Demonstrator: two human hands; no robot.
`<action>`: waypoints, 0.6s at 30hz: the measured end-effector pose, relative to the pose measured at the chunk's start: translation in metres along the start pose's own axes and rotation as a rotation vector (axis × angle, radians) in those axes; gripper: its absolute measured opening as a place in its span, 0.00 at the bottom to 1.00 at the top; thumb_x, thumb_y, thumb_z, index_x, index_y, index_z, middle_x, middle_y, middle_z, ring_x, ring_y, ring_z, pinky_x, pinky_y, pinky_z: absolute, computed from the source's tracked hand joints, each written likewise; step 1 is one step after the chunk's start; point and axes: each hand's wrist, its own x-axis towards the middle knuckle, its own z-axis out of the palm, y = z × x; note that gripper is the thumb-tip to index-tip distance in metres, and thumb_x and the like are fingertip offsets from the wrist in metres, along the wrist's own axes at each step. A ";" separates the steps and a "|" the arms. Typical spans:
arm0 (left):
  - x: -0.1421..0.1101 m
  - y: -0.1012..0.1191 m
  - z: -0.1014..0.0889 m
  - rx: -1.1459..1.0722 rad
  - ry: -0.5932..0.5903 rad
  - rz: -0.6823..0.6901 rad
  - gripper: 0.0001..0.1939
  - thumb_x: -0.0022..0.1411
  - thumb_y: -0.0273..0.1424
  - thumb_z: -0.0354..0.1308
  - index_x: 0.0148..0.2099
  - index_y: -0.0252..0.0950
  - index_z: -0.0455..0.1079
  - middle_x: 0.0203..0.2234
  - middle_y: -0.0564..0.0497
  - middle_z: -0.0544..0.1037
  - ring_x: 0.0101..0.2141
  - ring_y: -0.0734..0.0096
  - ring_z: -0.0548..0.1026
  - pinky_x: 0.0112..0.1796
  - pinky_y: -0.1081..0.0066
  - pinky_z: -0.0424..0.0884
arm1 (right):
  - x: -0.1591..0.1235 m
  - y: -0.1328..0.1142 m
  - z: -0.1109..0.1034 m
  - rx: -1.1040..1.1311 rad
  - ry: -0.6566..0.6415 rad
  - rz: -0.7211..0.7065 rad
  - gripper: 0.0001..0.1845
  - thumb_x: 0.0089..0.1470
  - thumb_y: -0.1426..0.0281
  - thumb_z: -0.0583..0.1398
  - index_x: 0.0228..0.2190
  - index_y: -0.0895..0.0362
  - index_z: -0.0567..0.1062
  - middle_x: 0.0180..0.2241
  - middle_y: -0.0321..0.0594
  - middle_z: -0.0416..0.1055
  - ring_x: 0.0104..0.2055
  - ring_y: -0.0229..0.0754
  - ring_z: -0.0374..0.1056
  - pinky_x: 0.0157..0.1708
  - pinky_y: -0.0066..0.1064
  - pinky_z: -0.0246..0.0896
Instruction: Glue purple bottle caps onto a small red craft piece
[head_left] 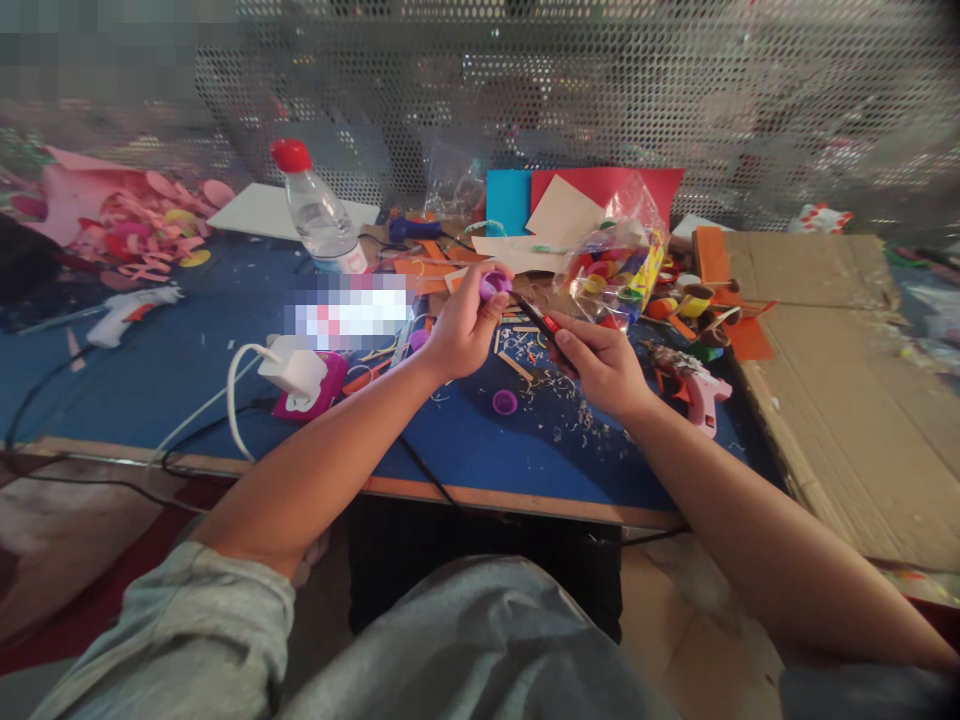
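Note:
My left hand is closed around a small purple plastic cup, lifted above the table with its hollow side showing. In my right hand is a slim black-and-red utility knife, its narrow end pointing left and up at the cup's edge. Whether the tip touches the cup I cannot tell. Below the hands, a second purple cup sits on the blue tabletop among white shavings. Another purple piece lies partly hidden behind my left wrist. Thin wooden sticks lie between my hands.
A pink glue gun lies right of my right hand, near a cardboard sheet. Left are a white charger on a magenta socket block, trailing cables, a red-capped bottle and a white glue gun. A clear bag of colourful caps stands behind.

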 end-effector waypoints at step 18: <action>-0.002 -0.005 0.002 -0.094 0.006 -0.058 0.22 0.81 0.53 0.49 0.59 0.41 0.65 0.36 0.50 0.75 0.31 0.72 0.75 0.35 0.66 0.73 | -0.001 -0.002 0.002 0.001 0.015 0.041 0.32 0.69 0.49 0.61 0.60 0.60 0.82 0.29 0.36 0.70 0.24 0.35 0.58 0.24 0.31 0.52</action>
